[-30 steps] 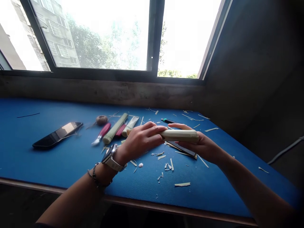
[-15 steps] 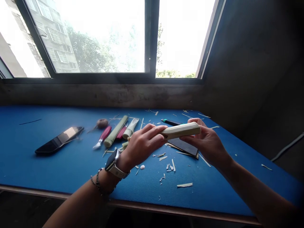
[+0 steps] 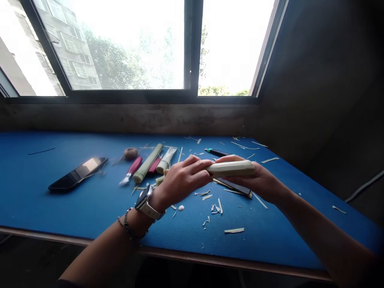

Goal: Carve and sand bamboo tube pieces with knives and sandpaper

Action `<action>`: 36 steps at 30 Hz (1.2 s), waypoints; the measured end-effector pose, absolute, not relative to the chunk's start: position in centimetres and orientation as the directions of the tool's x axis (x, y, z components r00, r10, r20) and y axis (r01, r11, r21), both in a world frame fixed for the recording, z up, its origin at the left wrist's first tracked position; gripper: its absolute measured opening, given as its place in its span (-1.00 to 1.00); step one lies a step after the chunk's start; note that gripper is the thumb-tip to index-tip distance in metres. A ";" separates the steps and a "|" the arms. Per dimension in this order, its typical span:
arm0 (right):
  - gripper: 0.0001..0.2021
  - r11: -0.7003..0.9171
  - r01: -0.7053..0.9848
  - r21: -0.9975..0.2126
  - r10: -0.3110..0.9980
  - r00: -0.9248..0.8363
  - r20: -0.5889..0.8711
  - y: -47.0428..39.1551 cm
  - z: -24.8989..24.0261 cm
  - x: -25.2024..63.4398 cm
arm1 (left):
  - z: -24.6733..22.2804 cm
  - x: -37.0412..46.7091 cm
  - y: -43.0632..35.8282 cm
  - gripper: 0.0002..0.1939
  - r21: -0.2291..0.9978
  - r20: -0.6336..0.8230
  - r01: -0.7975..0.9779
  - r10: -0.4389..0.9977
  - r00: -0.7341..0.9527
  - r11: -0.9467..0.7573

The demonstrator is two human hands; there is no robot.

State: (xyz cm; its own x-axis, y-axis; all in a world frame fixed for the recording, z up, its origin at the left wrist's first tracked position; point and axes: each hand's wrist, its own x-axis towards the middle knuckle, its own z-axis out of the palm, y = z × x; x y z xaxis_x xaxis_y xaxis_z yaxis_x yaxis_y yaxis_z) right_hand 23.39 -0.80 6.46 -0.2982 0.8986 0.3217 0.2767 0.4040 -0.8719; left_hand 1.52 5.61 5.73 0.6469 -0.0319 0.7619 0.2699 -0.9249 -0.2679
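Note:
A pale length of bamboo (image 3: 232, 169), its surface showing flat facets, is held level above the table. My left hand (image 3: 189, 174), with a watch on the wrist, grips its left end, fingers closed over the top. My right hand (image 3: 264, 178) is wrapped round the right part from behind, its fingers reaching left along the far side. Below the hands lie thin dark-topped sheets (image 3: 235, 187), partly covered. Just behind the right hand is a dark utility knife with green ends (image 3: 219, 152).
To the left lie a green bamboo tube (image 3: 148, 163), a split bamboo piece (image 3: 166, 160), a red-handled knife (image 3: 131, 171), a twine ball (image 3: 131, 153) and a phone (image 3: 78, 175). Shavings (image 3: 234, 231) are scattered over the blue table (image 3: 99, 216). A window frame (image 3: 132, 96) stands behind.
My right hand has slid left along the bamboo, its fingers now farther behind it. The bamboo has turned slightly and lies more level. The view has shifted a little.

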 end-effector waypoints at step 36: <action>-0.49 0.727 0.286 -0.624 0.678 -0.161 0.717 -1.6 7.1 23.6 | 6.3 1.2 7.2 -0.95 0.082 0.936 0.103 0.112 0.332 -0.991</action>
State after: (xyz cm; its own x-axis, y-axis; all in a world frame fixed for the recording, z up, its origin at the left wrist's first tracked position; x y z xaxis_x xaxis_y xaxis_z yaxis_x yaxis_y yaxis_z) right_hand 23.62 -1.64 7.13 -0.1612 0.6784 0.7168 0.2865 0.7272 -0.6238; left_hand 1.21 7.18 6.33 0.3325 0.1122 0.9364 0.1034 -0.9913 0.0820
